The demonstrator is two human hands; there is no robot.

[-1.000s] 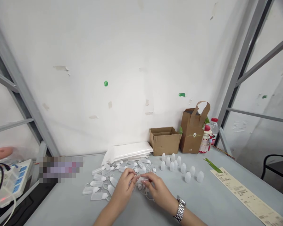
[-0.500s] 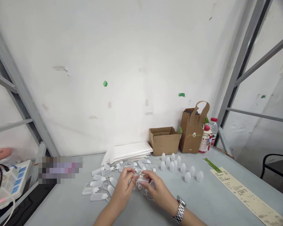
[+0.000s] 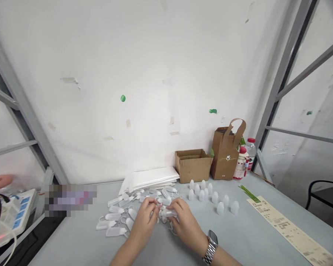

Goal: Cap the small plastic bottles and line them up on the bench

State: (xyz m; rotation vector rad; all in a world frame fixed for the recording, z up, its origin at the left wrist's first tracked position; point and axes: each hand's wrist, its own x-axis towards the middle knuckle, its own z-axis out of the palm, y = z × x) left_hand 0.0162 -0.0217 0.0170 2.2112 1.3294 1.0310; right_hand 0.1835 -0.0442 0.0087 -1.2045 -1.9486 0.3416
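Pinched between the fingertips of my right hand [image 3: 184, 220] is a small clear plastic bottle [image 3: 170, 213], lying nearly level. My left hand [image 3: 146, 218] has its fingers closed at the bottle's white end, where fingertips hide part of it. More bottles and pale looped straps lie just under and behind my hands, partly covered. To the left, several translucent bottles [image 3: 115, 232] with white caps and loop straps lie flat on the grey table. Several frosted, round-topped pieces [image 3: 220, 208] stand upright to the right of my right hand.
A stack of white envelopes [image 3: 152, 178] lies against the wall. Behind the frosted pieces stand an open cardboard box [image 3: 194, 170], a brown paper bag [image 3: 224, 159] and bottles with red tops [image 3: 240, 166]. A long printed paper strip [image 3: 288, 229] lies at right, a power strip [image 3: 19, 218] at left.
My right hand has turned slightly, so the watch face shows more. The fingers of both hands have shifted on the bottle. The scattered bottles and frosted pieces stay put.
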